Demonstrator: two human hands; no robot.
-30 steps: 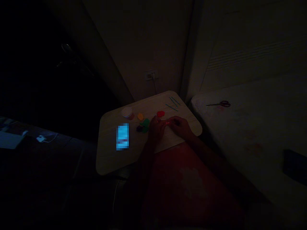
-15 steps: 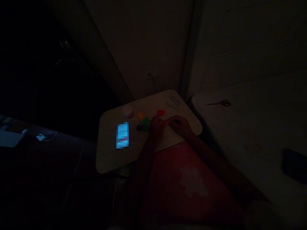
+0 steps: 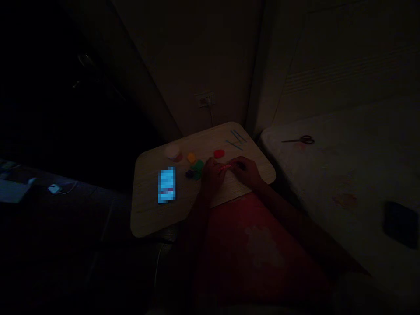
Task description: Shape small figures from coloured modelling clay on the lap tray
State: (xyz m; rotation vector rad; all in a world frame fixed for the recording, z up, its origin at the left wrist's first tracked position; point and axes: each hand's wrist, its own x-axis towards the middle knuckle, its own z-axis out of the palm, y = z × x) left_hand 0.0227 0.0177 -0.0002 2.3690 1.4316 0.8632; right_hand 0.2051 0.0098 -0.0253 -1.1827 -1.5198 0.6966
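In the dim head view, my left hand (image 3: 213,173) and my right hand (image 3: 246,169) meet over the right part of a small wooden table (image 3: 147,214). Between their fingertips stretches a thin, bumpy red strip of modelling clay (image 3: 225,167), pinched at each end. Just beyond the hands lies a red lump of clay (image 3: 219,153). Green clay (image 3: 198,169) sits left of my left hand, with a dark purple lump (image 3: 190,174) against it. A yellow lump (image 3: 191,158) is a little farther back. Fine finger detail is lost in the dark.
A lit phone (image 3: 167,185) with a blurred screen lies at the table's left. Behind it stands a pale-lidded tub (image 3: 173,153). Several thin sticks (image 3: 236,139) rest at the far right corner. Scissors (image 3: 300,140) and a dark object (image 3: 400,224) lie on the pale surface at right.
The red strip between my hands shows more clearly now, with a bumpy outline. Both hands have stayed almost in place; the view has shifted slightly.
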